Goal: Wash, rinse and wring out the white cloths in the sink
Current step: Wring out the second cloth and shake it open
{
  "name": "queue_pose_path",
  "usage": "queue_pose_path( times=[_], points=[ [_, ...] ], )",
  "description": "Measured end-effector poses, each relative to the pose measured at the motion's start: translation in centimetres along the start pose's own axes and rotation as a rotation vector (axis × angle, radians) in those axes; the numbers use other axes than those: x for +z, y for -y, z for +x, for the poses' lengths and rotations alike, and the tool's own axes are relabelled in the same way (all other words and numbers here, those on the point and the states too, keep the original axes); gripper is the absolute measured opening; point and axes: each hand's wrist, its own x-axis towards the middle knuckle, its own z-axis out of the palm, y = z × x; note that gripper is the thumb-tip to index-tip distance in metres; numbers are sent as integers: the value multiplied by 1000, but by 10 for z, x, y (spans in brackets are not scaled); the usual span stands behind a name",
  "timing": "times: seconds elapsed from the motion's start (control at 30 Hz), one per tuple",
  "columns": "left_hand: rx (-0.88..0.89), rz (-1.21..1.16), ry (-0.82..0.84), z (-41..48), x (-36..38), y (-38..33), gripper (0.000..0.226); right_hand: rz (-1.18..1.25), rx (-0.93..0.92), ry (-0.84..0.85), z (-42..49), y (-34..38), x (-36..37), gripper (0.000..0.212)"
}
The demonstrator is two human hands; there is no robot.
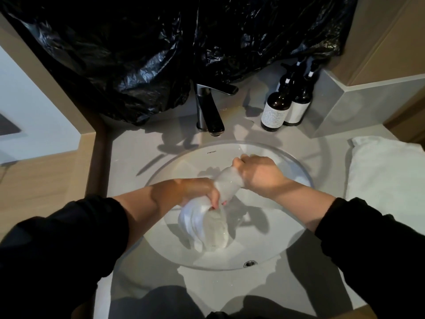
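Left hand (195,192) and right hand (257,173) gripping twisted white cloth (226,184) over sink (264,256), fingers curled around it; loose end hanging, apparently dripping water into basin.

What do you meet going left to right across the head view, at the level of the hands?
The left hand, the white cloth twisted between both hands, the right hand, then the folded white towel on the counter.

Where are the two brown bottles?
Head view: the brown bottles stand upper right on the counter, right of the tap, behind the sink.
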Motion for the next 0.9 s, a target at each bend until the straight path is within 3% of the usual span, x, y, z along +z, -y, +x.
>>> queue_pose_path(
  times=[0.1, 0.2, 0.27, 0.33, 0.4, 0.47, 0.5, 0.53, 0.63, 0.7, 0.83, 0.9],
  points=[
    [-14, -186, 135, -12, 13, -7, 32, 61, 65, -136, -2, 9, 11, 51],
    [-68, -194, 15, -9, 7, -4, 36, 157, 186, -248, -3, 19, 18, 47],
    [-66, -26, -121, -12, 10, -16, 51, 284, 321, -188, -6, 20, 20, 44],
    [-33, 166, -330, -9, 11, -23, 47, 422, 465, 5, -11, 12, 16, 61],
    [1, 364, -532, -11, 14, -30, 30, 891, 608, 194, -17, -3, 8, 71],
    [24, 590, -657, -18, 19, -35, 23, 1725, 718, 391, -22, -24, -1, 57],
    [30, 684, -694, -21, 21, -35, 19, 2046, 814, 440, -24, -35, 1, 48],
    [33, 776, -722, -23, 23, -36, 16, 2212, 900, 466, -25, -43, 4, 46],
    [18, 1080, -814, -24, 32, -37, 25, 2198, 1132, 560, -13, -33, 4, 70],
    [82, 1215, -845, -20, 37, -40, 33, 2055, 1256, 510, -4, -12, 5, 54],
    [135, 1082, -799, -17, 39, -41, 28, 2105, 1374, 57, 13, 9, 10, 7],
    [156, 897, -679, -15, 32, -39, 14, 2084, 1361, -127, 20, 11, 5, 10]
  ],
)
